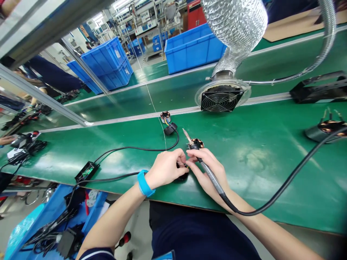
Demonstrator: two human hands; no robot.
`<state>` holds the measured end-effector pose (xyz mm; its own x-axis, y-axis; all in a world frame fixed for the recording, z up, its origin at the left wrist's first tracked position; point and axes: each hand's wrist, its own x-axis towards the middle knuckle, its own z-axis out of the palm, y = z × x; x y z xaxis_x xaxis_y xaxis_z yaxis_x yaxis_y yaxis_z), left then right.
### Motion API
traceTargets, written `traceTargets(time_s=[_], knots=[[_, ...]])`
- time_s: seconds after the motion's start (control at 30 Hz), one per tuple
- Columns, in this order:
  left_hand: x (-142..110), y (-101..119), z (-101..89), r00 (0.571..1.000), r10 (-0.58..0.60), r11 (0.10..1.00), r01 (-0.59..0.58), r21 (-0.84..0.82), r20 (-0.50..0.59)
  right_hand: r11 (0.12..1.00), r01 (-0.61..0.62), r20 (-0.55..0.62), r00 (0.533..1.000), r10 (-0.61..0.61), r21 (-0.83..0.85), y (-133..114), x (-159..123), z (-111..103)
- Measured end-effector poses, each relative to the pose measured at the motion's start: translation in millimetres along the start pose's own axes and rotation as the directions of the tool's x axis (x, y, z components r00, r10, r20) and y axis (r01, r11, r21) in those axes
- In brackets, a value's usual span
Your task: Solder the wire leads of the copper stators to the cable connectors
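My left hand (169, 166), a blue band (146, 183) at its wrist, is closed in a pinch. A thin solder wire (151, 99) hangs from above down to this hand, and a silvery strand shows at the fingertips. My right hand (208, 169) holds a soldering iron (211, 177), its tip pointing up and away. Its thumb and index finger meet my left fingertips over small coloured leads. Under the hands sits a black round cap (182, 177), partly hidden, joined to a black cable (116, 178). Just beyond the iron lies a copper-wound motor stator (199, 143).
Another stator (165, 116) with a black cap (170, 129) lies farther back, cabled to an open black box (87, 171) with a green board. A fume fan (221, 101) stands behind. The iron's cord (287, 184) crosses right. A blue bin (56, 224) holds cables below left.
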<state>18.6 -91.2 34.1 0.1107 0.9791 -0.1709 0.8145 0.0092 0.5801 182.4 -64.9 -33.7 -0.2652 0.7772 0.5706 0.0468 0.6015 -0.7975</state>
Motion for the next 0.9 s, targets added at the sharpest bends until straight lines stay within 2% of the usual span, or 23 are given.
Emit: traceTargets(time_s=[0.2,0.4,0.6,0.77,0.9], knots=[[7.5,0.4,-11.8,0.994,0.070,0.995,-0.075,0.061,0.082,0.999,-0.010,-0.021,1.000,0.010,-0.030,-0.4,-1.6,-1.5],[16.9,-8.2,-17.4,0.994,0.073,0.992,-0.063,-0.113,0.087,0.999,-0.027,-0.075,0.997,0.024,-0.031,3.1,0.5,-0.3],[22.1,-23.9,-16.3,0.995,0.056,0.938,-0.025,-0.346,0.079,0.997,-0.067,-0.095,0.993,0.065,-0.025,8.3,1.2,3.6],[22.4,-31.1,-12.7,0.998,0.038,0.924,-0.014,-0.383,0.055,0.999,-0.049,-0.087,0.995,0.047,-0.015,9.2,2.0,5.7],[21.1,-30.9,-10.0,0.999,0.039,0.925,-0.025,-0.379,0.029,0.996,0.043,-0.078,0.996,-0.049,-0.078,7.8,4.3,5.4]])
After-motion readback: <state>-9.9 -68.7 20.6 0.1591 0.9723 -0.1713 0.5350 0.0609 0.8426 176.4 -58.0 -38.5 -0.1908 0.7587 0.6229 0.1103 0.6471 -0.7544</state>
